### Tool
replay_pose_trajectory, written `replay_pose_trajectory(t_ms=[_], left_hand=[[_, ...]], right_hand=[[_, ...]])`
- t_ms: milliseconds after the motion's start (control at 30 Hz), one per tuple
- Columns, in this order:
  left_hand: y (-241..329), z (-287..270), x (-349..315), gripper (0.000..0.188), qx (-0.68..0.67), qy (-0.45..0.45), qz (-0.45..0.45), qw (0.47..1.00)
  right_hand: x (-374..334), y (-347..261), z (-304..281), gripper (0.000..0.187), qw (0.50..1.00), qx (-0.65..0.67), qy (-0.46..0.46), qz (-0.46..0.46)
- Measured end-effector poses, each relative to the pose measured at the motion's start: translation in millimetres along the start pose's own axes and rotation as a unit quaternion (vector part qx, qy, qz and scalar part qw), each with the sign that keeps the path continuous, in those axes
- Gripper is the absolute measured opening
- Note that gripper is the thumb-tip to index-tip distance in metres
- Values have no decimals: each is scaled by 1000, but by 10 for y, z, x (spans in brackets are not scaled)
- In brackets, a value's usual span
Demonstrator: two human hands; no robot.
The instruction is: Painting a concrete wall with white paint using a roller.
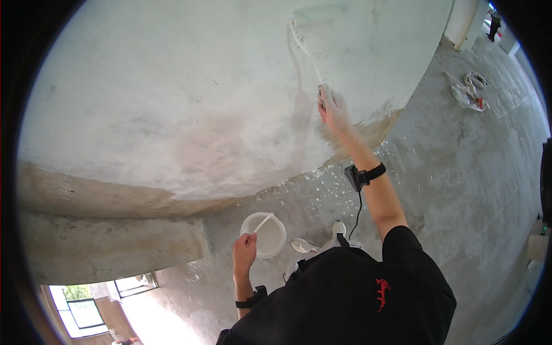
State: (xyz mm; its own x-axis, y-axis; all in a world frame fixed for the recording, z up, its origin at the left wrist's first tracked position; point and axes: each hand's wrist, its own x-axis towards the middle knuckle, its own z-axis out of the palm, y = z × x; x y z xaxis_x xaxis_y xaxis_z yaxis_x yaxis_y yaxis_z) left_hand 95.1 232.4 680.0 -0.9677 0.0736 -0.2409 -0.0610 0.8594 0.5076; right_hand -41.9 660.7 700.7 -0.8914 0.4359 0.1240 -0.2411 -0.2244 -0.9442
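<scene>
My right hand (333,109) is raised at the wall and closed around the lower end of a paint roller's long, thin white handle (305,48). The roller head (318,14) is blurred near the top edge and lies against the wall (161,75), which is coated pale, greenish white. Low on my left, my left hand (245,247) is closed on a narrow white stick-like handle (263,223). That handle reaches over a round white bucket (277,244) holding whitish liquid. Whether the handle is joined to the bucket, I cannot tell.
White splashes dot the grey concrete floor (448,190) along the wall's base. A bare brownish band (103,190) runs along the wall's lower edge above a ledge (115,244). A plastic bag (467,96) lies far right. Windows (80,313) stand lower left; a person (494,26) is distant.
</scene>
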Motion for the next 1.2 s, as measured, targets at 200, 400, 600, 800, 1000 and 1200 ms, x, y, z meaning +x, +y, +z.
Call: replay_pose_trajectory(t_ms=[200,400,600,800,1000,1200], left_hand=[[29,2,11,36,9,-7,3,1000],[49,33,21,34,18,-18,4,1000],[40,64,43,34,7,-21,13,1000],[28,69,20,34,6,-20,20,1000],[56,51,-11,34,12,-19,26,999],[-38,102,-13,34,19,-8,26,999]], right_hand=[[-117,338,-172,45,995,-95,5,-26],[-601,1228,-567,47,993,-98,0,69],[-901,1695,-774,50,987,-126,25,96],[-768,1479,-643,43,986,-123,88,66],[-335,514,-382,40,999,-45,14,-10],[106,-383,-639,48,992,18,128,16]])
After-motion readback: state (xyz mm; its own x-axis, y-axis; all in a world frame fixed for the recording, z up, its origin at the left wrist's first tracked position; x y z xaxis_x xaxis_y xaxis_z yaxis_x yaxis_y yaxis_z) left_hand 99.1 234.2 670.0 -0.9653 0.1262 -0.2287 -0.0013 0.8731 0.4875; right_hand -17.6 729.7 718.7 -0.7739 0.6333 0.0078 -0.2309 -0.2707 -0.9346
